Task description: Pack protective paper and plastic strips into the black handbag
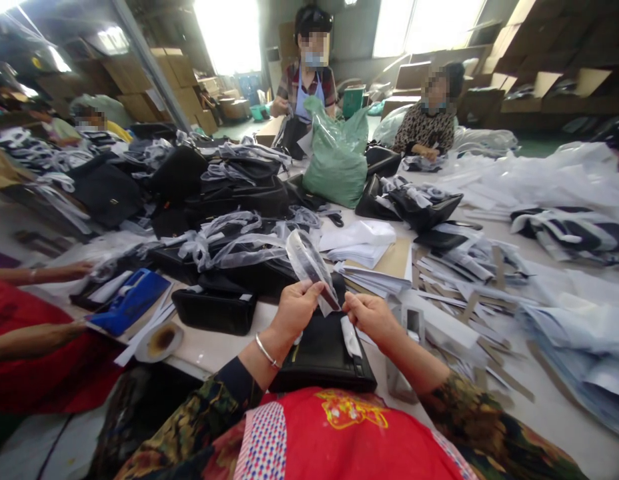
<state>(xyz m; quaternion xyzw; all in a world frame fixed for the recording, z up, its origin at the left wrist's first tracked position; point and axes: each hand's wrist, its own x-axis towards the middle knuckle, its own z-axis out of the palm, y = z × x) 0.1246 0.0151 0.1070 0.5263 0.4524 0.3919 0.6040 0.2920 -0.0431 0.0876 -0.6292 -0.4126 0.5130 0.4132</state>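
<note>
A black bag (322,357) lies on the table right in front of my red apron, with a white-wrapped piece on its right part. Above it a strap in clear plastic wrapping (309,263) curves upward. My left hand (300,308) is closed on this wrapped strap, fingers pinched together. Close by on the right, my right hand (370,317) is closed too, its fingertips at the lower end of the plastic. A small black bag (214,310) lies left of my left forearm.
Black bags with wrapped straps (234,193) pile up behind and left. A green sack (337,160), white paper (362,241) and card strips (472,307) lie farther off. A blue tape dispenser (132,301) is left, near a person in red. Two people sit or stand across the table.
</note>
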